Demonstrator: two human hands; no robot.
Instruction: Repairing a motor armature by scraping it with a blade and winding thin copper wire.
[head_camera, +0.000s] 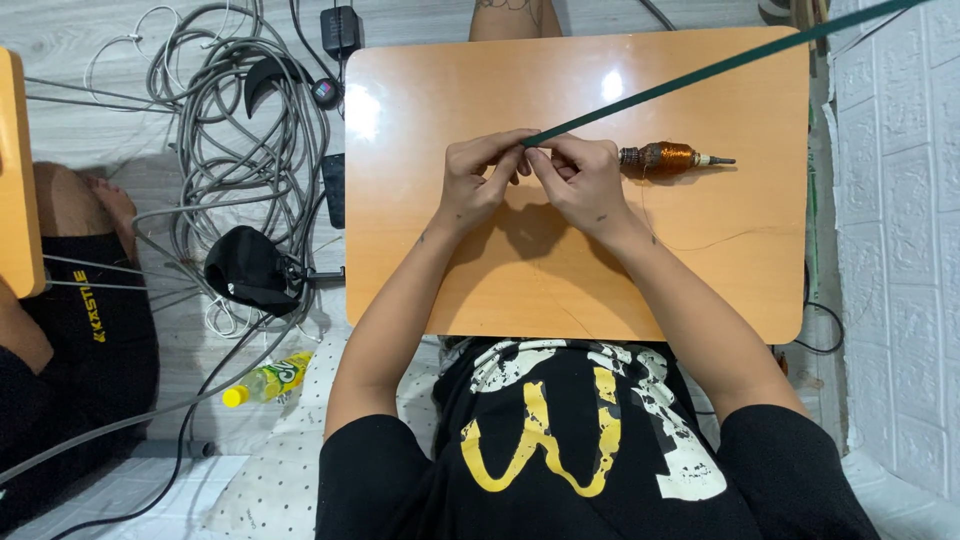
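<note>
The left hand (478, 178) pinches the near end of a long, thin dark green rod (700, 72) above the middle of the glossy orange wooden table (420, 260), fingers closed on it. The right hand (580, 180), touching the left, grips the same end; the rod slants away toward the table's far right corner. Just right of the hands, a copper-wire-wound spindle (668, 157) lies on the table.

Count: 2 hands (478, 180) (585, 180), 1 long green rod (700, 75), 1 copper-wire spool (668, 158), 1 orange bench (420, 260). Floor, left: 1 tangle of grey cables (230, 130), 1 yellow-capped bottle (268, 380), 1 black power adapter (341, 30).
</note>
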